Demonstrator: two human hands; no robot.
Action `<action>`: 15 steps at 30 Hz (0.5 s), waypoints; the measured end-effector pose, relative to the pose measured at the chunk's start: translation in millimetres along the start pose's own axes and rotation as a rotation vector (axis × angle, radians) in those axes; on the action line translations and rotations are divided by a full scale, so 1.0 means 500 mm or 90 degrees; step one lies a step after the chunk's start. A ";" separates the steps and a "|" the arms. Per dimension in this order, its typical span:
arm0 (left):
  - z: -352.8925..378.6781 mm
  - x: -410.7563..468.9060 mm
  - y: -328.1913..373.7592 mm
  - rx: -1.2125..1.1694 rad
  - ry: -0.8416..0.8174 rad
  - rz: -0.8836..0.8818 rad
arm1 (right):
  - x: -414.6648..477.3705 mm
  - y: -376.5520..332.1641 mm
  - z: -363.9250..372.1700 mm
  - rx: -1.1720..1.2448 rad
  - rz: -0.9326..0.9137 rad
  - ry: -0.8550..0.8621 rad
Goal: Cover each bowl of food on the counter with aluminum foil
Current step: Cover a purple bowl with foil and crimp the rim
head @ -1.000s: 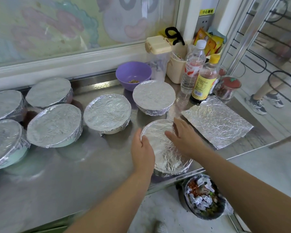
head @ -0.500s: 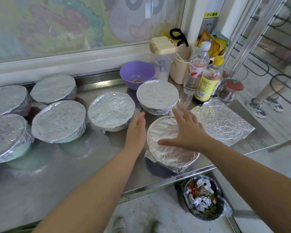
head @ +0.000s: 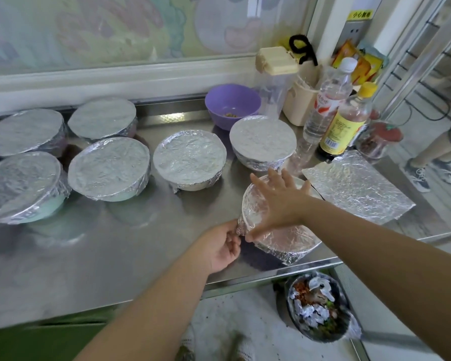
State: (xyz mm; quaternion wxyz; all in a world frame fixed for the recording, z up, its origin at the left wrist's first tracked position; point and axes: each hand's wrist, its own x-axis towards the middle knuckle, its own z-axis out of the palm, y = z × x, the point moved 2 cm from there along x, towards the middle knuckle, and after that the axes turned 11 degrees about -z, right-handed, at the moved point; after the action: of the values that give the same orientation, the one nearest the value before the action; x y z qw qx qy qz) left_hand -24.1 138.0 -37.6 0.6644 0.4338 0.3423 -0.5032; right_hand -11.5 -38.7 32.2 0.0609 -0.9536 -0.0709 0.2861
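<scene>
At the table's (head: 115, 256) front edge, toward its right corner, the left hand (head: 220, 247) has its fingers curled, pinching the foil (head: 255, 207) skirt at the near-left side of the bowl (head: 292, 252). The right hand (head: 281, 201) lies flat on the foil top, fingers spread and grasping nothing. The bowl sits close to the edge. A hard tug could slide it off, or tear the thin foil. Beyond, a spare sheet (head: 357, 188) lies by the right edge, and six wrapped bowls (head: 189, 160) spread across the middle and left. A purple bowl (head: 232, 105) at the back stands uncovered and could easily be missed.
</scene>
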 end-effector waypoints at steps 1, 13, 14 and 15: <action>-0.004 0.002 -0.002 -0.047 -0.008 0.001 | 0.000 0.001 0.001 0.001 -0.002 0.005; -0.008 -0.028 0.020 0.200 -0.094 0.123 | 0.002 0.005 0.008 0.003 -0.008 0.018; -0.010 -0.030 0.024 0.248 -0.088 0.143 | 0.001 0.006 0.008 0.004 -0.008 0.018; -0.009 -0.030 0.029 0.293 -0.069 0.169 | 0.001 0.006 0.009 0.006 -0.008 0.018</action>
State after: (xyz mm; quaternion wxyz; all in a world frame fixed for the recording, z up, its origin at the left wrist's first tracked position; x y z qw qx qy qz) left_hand -13.9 149.3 -22.5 0.6258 0.5868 0.1234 -0.4988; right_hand -13.0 -41.1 27.8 0.0683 -0.9568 -0.0745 0.2728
